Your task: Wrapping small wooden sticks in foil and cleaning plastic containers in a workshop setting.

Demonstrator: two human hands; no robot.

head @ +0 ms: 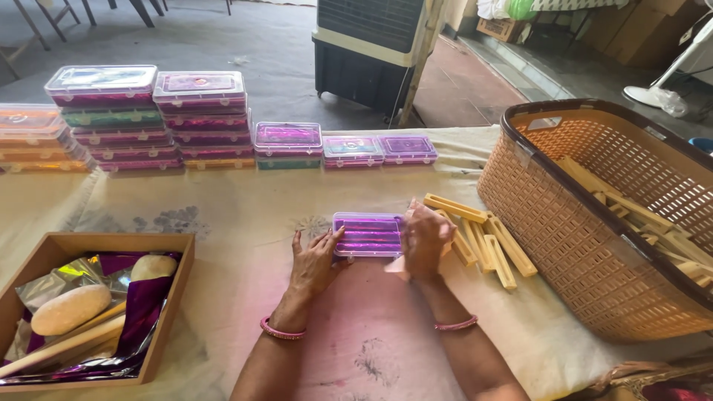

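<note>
Left hand (316, 261) and right hand (425, 239) grasp the clear purple-lined plastic box (368, 235) by its ends, long axis crosswise, mid-surface.

**Background items on bench**

Stacked lidded plastic boxes (148, 119) at rear left, three lower ones (345, 148) beside them. Brown laundry basket (542, 215) right, holding wooden pieces. Wooden tray (96, 241) front left with foil, two pale lumps. Air cooler (368, 44) behind.
</note>
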